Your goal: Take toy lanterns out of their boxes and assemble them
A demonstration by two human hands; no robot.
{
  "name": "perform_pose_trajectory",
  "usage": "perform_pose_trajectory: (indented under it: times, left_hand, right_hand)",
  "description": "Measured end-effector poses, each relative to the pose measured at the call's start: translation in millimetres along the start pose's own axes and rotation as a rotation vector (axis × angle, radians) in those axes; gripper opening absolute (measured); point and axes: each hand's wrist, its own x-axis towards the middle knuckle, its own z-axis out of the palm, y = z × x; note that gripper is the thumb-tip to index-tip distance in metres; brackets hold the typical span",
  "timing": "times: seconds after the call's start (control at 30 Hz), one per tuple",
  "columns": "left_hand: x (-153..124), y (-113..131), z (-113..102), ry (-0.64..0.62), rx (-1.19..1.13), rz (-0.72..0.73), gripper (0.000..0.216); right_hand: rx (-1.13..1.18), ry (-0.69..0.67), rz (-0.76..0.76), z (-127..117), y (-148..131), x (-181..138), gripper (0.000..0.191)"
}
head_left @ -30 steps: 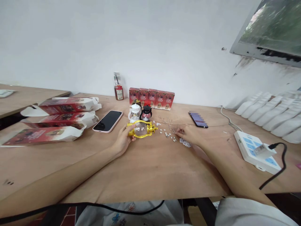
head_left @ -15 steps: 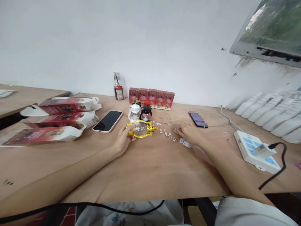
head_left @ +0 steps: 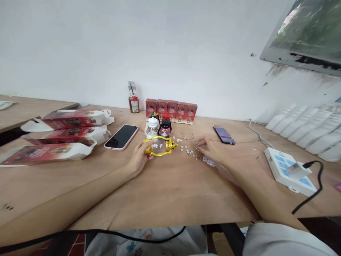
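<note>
Left hand (head_left: 138, 157) grips a gold lantern (head_left: 159, 146) by its base, top pointing rightward. Well apart, the right hand (head_left: 211, 149) pinches bent wire (head_left: 197, 145).

Resting on a wooden desk (head_left: 165, 192): at left, open cartons (head_left: 77, 134) and a pink-edged phone (head_left: 121, 137); at back, a bottle (head_left: 134, 101) beside upright red boxes (head_left: 172, 110); mid-desk, standing lanterns (head_left: 152, 126), thin wire pieces (head_left: 190, 138), round discs (head_left: 188, 151); at right, a dark phone (head_left: 222, 134) and power strip (head_left: 282, 165).

Cartons (head_left: 48, 154) lie left on the table (head_left: 160, 199) — a phone (head_left: 121, 137) right of them. Lanterns (head_left: 152, 126) stand before boxes (head_left: 172, 110); discs (head_left: 188, 150) lie between the held lantern (head_left: 159, 145) and the right hand (head_left: 213, 149) — a power strip (head_left: 282, 163) farther right.
</note>
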Motion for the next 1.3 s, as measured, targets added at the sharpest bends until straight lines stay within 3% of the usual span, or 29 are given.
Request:
perform_pose_trajectory:
  times: [0.37,0.93,1.1,1.2,1.3]
  left_hand:
    - [0,-1,0,-0.008,0.006,0.004,0.037]
    - [0,-1,0,-0.017,0.006,0.008,0.039]
    - [1,-2,-1,-0.016,0.005,0.007,0.039]
    - [1,-1,-1,-0.013,0.008,0.004,0.04]
    - [1,-1,-1,0.005,0.006,-0.003,0.041]
  right_hand:
    - [-0.369,-0.068,-0.077,-6,-14,-7,0.042]
    - [-0.669,-0.079,-0.179,3,-15,-4,0.038]
    - [-0.561,-0.053,-0.109,2,-7,-4,0.041]
    - [-0.314,0.03,-0.025,3,0,-3,0.042]
    - [0.029,0.222,0.068,6,10,4,0.038]
